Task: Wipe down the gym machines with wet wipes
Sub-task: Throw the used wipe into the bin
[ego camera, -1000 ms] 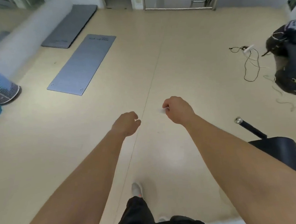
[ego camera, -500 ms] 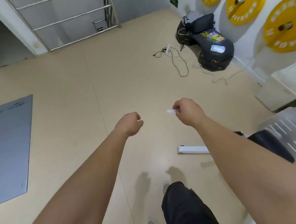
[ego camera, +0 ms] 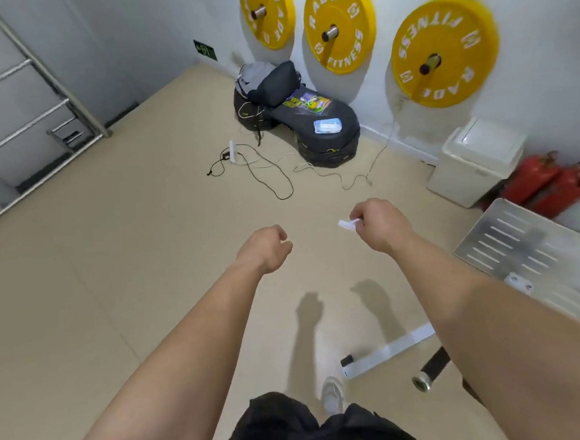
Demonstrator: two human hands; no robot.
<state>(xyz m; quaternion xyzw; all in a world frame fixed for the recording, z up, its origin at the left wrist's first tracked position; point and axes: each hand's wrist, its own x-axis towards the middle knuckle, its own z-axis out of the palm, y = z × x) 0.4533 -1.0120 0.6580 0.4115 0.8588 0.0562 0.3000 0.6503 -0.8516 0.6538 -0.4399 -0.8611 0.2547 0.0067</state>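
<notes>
My right hand point(ego camera: 380, 225) is held out over the beige floor and grips a small white wet wipe point(ego camera: 345, 224), whose end sticks out to the left of my fist. To its left, my left hand point(ego camera: 266, 247) has its fingers curled and holds nothing. A pack of wet wipes point(ego camera: 327, 126) lies on top of black gym pads point(ego camera: 331, 138) by the far wall. The gym machine shows at the lower right: a ribbed metal footplate point(ego camera: 524, 248), a white base bar point(ego camera: 390, 348) and a black handle with a metal end point(ego camera: 429, 370).
Three yellow weight plates point(ego camera: 338, 27) hang on the white wall. A white lidded bin point(ego camera: 476, 162) and red fire extinguishers point(ego camera: 546, 181) stand at the right. Cables and a power strip point(ego camera: 232, 151) trail across the floor. A metal railing point(ego camera: 34, 110) is at the far left.
The view has swung right, from the grey mats to the wall with the yellow plates, bin and pads. Both arms stay stretched forward, the right hand still gripping the wipe.
</notes>
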